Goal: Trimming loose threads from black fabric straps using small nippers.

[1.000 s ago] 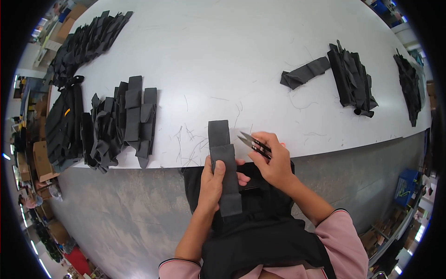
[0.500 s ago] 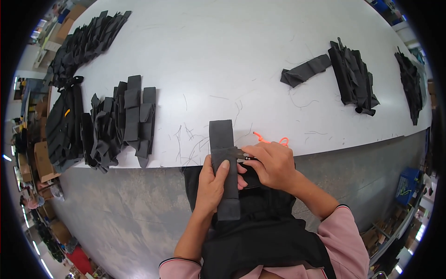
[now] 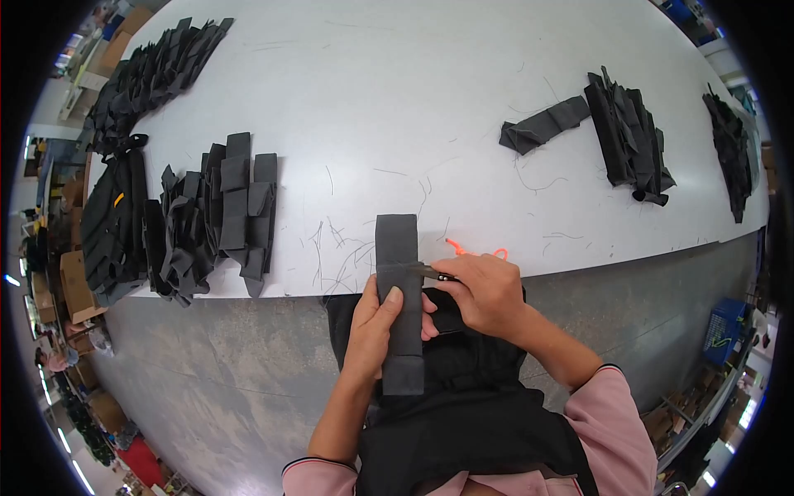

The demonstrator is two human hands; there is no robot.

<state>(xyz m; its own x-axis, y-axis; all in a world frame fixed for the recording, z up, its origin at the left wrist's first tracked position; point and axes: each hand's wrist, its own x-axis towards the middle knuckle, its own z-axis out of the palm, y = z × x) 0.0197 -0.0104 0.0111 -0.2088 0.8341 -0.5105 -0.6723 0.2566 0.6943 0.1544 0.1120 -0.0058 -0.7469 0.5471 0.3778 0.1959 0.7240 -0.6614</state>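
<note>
A long, dark grey fabric strip (image 3: 400,331) with stitched, folded sections stands lengthwise in front of me, its upper end over the table edge. My left hand (image 3: 375,328) grips it at mid-length, thumb on the front and fingertips showing past the right side. Closed in my right hand (image 3: 490,295) is a pair of small thread snips (image 3: 428,271), their metal tip against the strip's right edge near a cross seam. The handles are mostly hidden by my fingers. A bright orange cord (image 3: 456,246) loops out beyond that hand onto the table.
Stacks of similar dark strips (image 3: 236,202) lie on the white table (image 3: 397,107) at left, with a black bag (image 3: 112,223) beside them. More strips (image 3: 624,136) are piled at right, next to a single strip (image 3: 546,126). Loose thread ends litter the near table edge.
The strip and both hands have shifted only slightly. The snips' tip stays at the strip's right edge, and the orange cord has moved a little left.
</note>
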